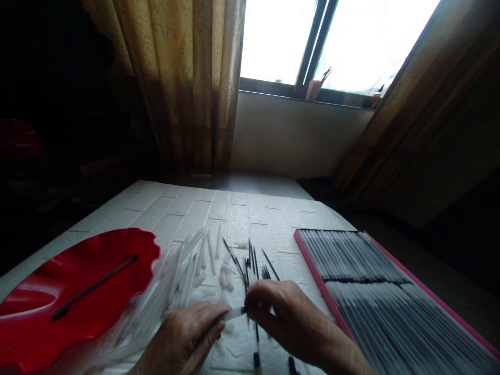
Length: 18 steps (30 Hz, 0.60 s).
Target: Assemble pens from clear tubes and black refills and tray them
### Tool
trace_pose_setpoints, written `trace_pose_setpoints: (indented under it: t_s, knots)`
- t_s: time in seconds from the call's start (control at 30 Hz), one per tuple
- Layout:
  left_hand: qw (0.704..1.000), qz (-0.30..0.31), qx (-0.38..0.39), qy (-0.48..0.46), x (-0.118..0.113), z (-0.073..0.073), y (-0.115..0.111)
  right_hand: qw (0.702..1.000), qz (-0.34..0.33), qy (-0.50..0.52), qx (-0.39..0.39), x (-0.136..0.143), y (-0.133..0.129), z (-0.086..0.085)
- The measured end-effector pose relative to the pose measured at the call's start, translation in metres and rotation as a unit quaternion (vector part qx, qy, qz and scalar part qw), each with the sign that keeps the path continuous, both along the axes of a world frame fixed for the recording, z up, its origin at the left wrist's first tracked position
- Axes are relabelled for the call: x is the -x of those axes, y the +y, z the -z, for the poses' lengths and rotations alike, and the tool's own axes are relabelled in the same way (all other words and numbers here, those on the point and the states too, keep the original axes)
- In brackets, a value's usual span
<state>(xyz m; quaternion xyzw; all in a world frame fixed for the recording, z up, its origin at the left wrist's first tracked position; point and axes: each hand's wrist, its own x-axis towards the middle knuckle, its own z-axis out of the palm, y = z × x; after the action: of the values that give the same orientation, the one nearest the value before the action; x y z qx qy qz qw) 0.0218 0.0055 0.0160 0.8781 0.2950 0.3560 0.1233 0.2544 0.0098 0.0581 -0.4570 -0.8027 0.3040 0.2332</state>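
The left hand is pinching a translucent tube between closed thumb and fingers, while the right hand, curled nearly closed, is gripping the black piece at its end, above the near-middle tabletop. Handling this small joint seems to be calling for steady alignment. At left, a red scalloped dish is holding one dark rod; at right, a red-rimmed tray is holding two rows of slim sticks.
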Motion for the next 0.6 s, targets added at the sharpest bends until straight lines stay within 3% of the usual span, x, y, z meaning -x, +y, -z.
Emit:
trace_pose_setpoints:
  t_s: [0.6]
  knots:
    - [1.000, 0.003, 0.010, -0.005, 0.0014, 0.0021, -0.0006, 0.999, 0.007, -0.025, 0.021, 0.0006, -0.0005, -0.0019]
